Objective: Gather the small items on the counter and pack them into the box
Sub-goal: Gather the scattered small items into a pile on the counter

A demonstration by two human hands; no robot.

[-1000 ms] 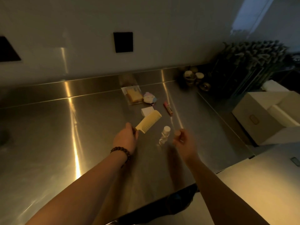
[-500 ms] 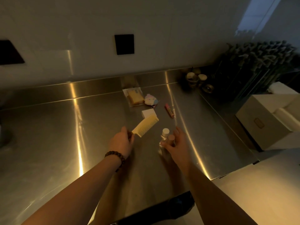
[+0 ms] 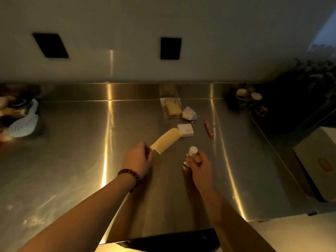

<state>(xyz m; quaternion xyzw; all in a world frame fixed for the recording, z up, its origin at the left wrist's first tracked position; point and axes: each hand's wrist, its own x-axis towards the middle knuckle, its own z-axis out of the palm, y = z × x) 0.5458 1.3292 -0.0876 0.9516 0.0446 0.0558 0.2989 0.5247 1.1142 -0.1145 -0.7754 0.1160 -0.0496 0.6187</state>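
While the right hand (image 3: 199, 165) fingers (image 3: 197, 158) pinch the small bottle (image 3: 191, 151) and the left hand (image 3: 136, 160) clamps the comb (image 3: 166, 140), it may slip; other items lie farther along the bench (image 3: 72, 142), the box (image 3: 316, 160) well right.

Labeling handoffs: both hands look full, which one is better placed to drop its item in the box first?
Right, probably. The right hand grips the bottle and is on the box's side. The left hand, holding the comb, would have to cross over.
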